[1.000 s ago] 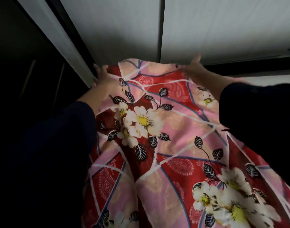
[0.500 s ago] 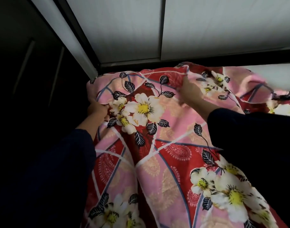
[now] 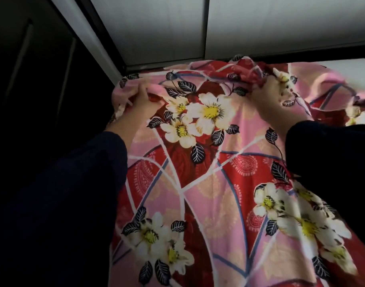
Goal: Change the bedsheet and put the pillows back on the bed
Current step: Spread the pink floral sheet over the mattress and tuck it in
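A red and pink bedsheet (image 3: 214, 183) printed with white flowers and dark leaves covers the bed from the bottom of the view up to the far corner. My left hand (image 3: 140, 100) grips a bunch of the sheet at its far left corner. My right hand (image 3: 268, 96) grips gathered folds of the same sheet near the far edge, to the right. Both arms wear dark sleeves. No pillow is in view.
A pale panelled wall (image 3: 156, 27) runs close behind the far edge of the bed, with a dark gap (image 3: 301, 55) between them. To the left lies a dark area (image 3: 32, 100) beside the bed. A strip of white surface (image 3: 343, 67) shows at the far right.
Both hands came down from the wall with the sheet's far edge and now grip it bunched at the bed's far corner. The sheet lies lower and flatter.
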